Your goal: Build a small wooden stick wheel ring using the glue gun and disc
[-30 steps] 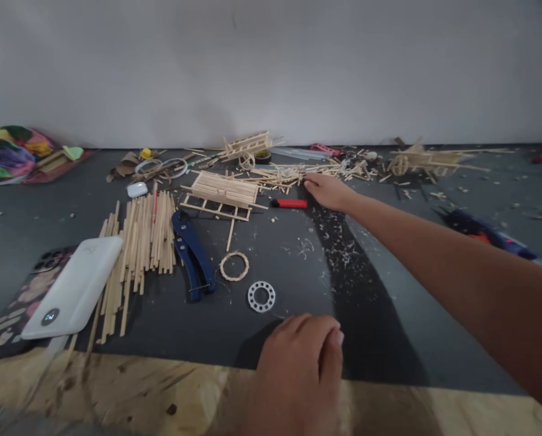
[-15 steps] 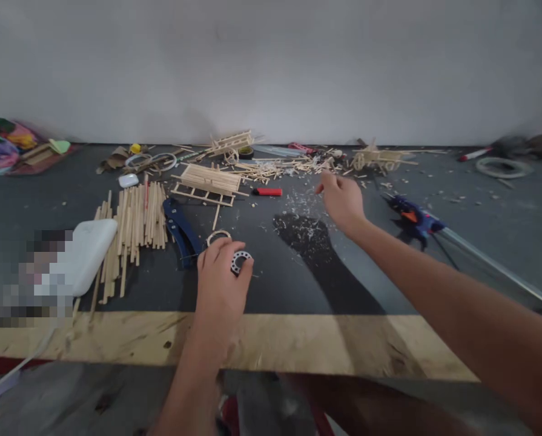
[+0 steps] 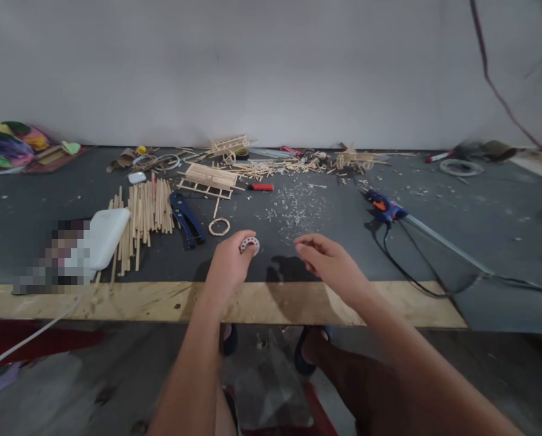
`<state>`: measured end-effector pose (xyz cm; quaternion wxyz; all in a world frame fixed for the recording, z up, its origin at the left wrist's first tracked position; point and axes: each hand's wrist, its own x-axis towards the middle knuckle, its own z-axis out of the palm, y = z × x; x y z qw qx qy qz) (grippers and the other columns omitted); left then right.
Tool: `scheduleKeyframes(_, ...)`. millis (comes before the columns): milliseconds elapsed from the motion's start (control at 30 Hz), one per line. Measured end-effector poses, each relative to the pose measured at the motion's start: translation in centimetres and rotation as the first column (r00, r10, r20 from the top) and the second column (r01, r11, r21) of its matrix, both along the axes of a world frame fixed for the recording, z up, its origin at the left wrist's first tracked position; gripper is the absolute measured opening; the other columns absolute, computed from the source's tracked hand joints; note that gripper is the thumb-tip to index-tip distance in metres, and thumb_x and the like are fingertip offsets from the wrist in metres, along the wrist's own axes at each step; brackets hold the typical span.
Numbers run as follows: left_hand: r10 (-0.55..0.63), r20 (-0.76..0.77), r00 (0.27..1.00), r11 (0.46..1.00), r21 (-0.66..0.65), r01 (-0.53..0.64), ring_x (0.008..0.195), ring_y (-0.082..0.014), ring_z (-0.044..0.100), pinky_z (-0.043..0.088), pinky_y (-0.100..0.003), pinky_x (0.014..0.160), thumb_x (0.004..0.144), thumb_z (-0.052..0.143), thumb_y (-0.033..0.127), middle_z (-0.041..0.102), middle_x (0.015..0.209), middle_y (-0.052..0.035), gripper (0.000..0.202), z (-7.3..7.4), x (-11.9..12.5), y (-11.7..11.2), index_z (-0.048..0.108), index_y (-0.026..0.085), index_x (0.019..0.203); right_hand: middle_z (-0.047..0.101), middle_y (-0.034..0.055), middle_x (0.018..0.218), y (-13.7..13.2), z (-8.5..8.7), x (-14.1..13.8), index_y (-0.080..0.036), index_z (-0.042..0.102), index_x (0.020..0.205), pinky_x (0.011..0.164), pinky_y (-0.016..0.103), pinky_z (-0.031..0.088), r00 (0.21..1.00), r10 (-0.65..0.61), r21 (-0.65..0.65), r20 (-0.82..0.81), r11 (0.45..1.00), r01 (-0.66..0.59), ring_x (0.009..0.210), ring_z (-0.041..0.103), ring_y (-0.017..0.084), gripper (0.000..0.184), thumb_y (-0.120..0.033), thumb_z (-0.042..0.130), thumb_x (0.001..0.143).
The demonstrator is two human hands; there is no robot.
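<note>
At the far left, a colourful bundle (image 3: 9, 148) lies near the wall (image 3: 271, 72). Closer to the front edge is a white power bank (image 3: 111, 239), and just beside it many thin sticks (image 3: 150, 209) are spread on the dark table (image 3: 39, 203). Next comes a blue cutter (image 3: 186, 219), with a wooden model (image 3: 209, 177) behind it and a wooden ring (image 3: 219, 235) to its right. The left hand (image 3: 229, 261) is above the front part of the table, and its thumb and forefinger are pinching a white disc (image 3: 247, 241) with small holes around it. Farther back lie a red knife (image 3: 262, 187) and a heap of stick scraps (image 3: 293, 165); pale shreds (image 3: 302, 206) are scattered in front of them. The right hand (image 3: 330, 260) is apart from the disc, opposite to it. Its fingers are bent and close together, with the thumb near their tips; I cannot tell whether they pinch something small. More to the right, a blue glue gun (image 3: 386, 208) rests on the table, its cable (image 3: 411, 281) curving near the front edge.
</note>
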<state>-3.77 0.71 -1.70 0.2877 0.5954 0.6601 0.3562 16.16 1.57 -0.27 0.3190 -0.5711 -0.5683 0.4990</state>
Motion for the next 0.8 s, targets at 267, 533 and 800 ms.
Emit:
scheduleKeyframes(267, -0.217, 0.513, 0.831, 0.963, -0.03, 0.269, 0.092, -0.0185, 0.066, 0.05, -0.03, 0.081, 0.078, 0.066, 0.028, 0.071, 0.102, -0.0073, 0.035, -0.1, 2.3, -0.1, 0.06, 0.018, 0.111, 0.066, 0.0013, 0.082, 0.6, -0.4, -1.7, -0.022, 0.065, 0.092, 0.06, 0.026, 0.044, 0.964, 0.1, -0.076, -0.247, 0.99, -0.122, 0.068, 0.056, 0.013, 0.021, -0.038, 0.065, 0.078)
scheduleKeyframes(533, -0.25, 0.66, 0.709, 0.944, 0.003, 0.33, 0.093, -0.0183, 0.064, 0.05, -0.03, 0.082, 0.072, 0.073, 0.024, 0.068, 0.105, -0.0057, 0.044, 0.2, 3.7, -0.2, 0.057, 0.02, 0.113, 0.065, -0.001, 0.076, 0.7, -0.8, -1.1, -0.02, 0.064, 0.075, 0.069, 0.025, 0.046, 0.792, -0.126, -0.24, -0.597, 0.97, -0.026, 0.069, 0.059, 0.011, 0.017, -0.032, 0.075, 0.071)
scheduleKeyframes(800, -0.19, 0.486, 0.853, 0.96, -0.088, 0.265, 0.069, -0.0162, 0.063, 0.051, -0.026, 0.059, 0.082, 0.06, 0.034, 0.068, 0.081, -0.0031, 0.021, -0.3, 5.2, -0.1, 0.065, 0.019, 0.096, 0.063, -0.0029, 0.071, 0.0, -1.3, -1.0, -0.02, 0.063, 0.077, 0.061, 0.023, 0.042, 0.721, -0.22, -0.251, -0.657, 0.966, 0.067, 0.062, 0.053, 0.008, 0.018, -0.031, 0.076, 0.071)
